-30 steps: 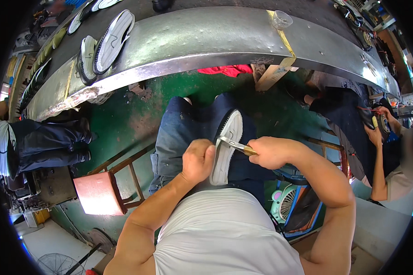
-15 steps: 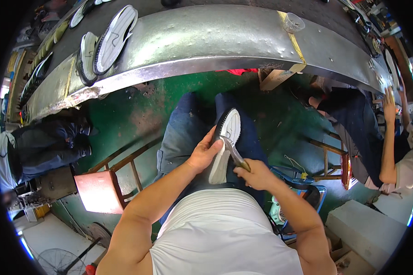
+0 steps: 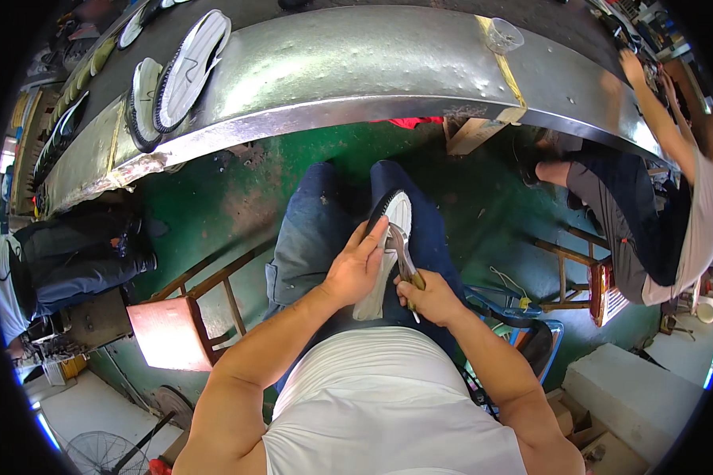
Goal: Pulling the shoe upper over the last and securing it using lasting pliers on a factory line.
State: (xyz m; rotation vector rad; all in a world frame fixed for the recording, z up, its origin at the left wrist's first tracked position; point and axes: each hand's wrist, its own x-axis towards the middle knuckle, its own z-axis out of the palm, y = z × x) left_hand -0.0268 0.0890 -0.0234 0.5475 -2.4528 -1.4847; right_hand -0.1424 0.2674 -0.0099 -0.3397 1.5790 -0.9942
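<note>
Resting lengthwise over the wearer's blue trousers (image 3: 303,229): one shoe (image 3: 402,209), its white underside facing up, black toothed edging running along its far end.

Left hand (image 3: 352,273): grasping the shoe's left side, fingers lying over its middle and partly hiding it. Right hand (image 3: 426,297): clasping the handles of a metal pincer-like tool (image 3: 405,257), whose head is standing at mid-underside, beside the left fingertips. Whether it is biting on material, the view is not showing.

Condition: work seemingly proceeding, judging by the tool's place at the shoe. Edging is sitting in place at the far end; at the near end none is showing, whether absent or hidden. How much is remaining cannot be told.

Beyond the knees: a metal-faced bench (image 3: 333,63), bearing at its left a white-bottomed shoe (image 3: 188,79) leaning over a second, smaller-looking one (image 3: 142,99), their stage of work unclear; also a clear cup (image 3: 504,36).

Left: a red-topped stool (image 3: 169,332). Right: a co-worker (image 3: 685,237), reaching over the bench.
</note>
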